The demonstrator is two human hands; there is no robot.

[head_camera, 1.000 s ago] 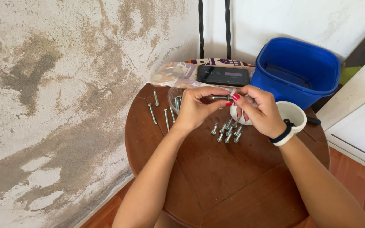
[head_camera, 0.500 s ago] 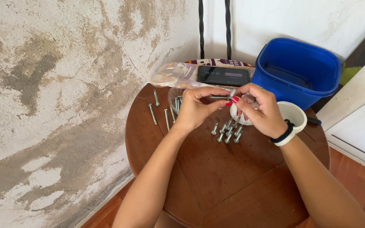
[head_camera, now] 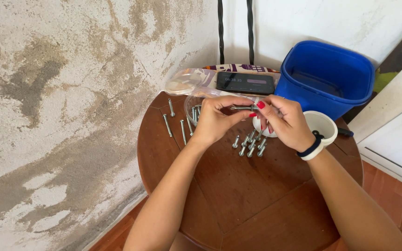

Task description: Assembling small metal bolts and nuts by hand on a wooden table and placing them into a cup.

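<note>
Two hands meet over one long silver bolt (head_camera: 244, 108), which lies level just above the middle of the frame, held above the round wooden table (head_camera: 238, 186). The left hand (head_camera: 217, 120) pinches its shank between thumb and fingertips, and the right hand (head_camera: 284, 122) closes thumb and red-nailed forefinger on the other end; whether a nut sits under those fingertips is hidden. By the look of it, the step is turning something onto or off the bolt. To do it well, the left pinch should stay firm and keep the shank straight, while the right fingertips do the twisting in short, light rolls, so the thread does not cross. Working low over the table is wise, since a dropped small part could roll off the edge.

Directly below the hands stands a cluster of short bolts (head_camera: 250, 145), close together. Left of the hands, several long bolts (head_camera: 175, 124) lie apart on the wood, and more stand in a clear plastic tub (head_camera: 194, 104). A white cup (head_camera: 324, 126) sits just right of the right wrist. Behind it, at upper right, is a blue bucket (head_camera: 326, 76), with a dark phone (head_camera: 245, 82) beside it. A stained plaster wall (head_camera: 61, 107) fills the left.
</note>
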